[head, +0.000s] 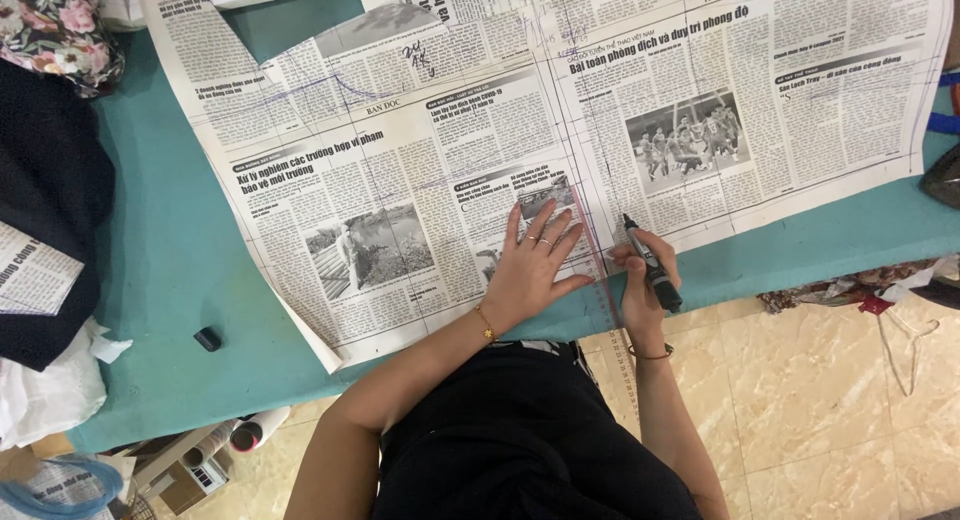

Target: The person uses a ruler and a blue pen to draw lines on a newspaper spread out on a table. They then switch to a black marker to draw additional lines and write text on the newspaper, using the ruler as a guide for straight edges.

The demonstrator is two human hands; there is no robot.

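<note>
The clear ruler [597, 265] is pressed onto the newspaper [420, 180] by the spread left hand [535, 260], while a black marker [650, 265] is pinched in the right hand [640, 280]. A crooked line is likely if the ruler slips or the loose sheet slides on the desk [170, 270].

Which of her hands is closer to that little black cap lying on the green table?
Left. The left hand lies flat on the newspaper, with the black cap off to its outer side. The right hand, holding the marker, is farther away still.

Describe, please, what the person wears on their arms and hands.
Both forearms are bare, without sleeves. The left hand has rings on two fingers and a thin gold bracelet with a small orange bead at the wrist. The right hand has a thin bangle on its wrist.
</note>
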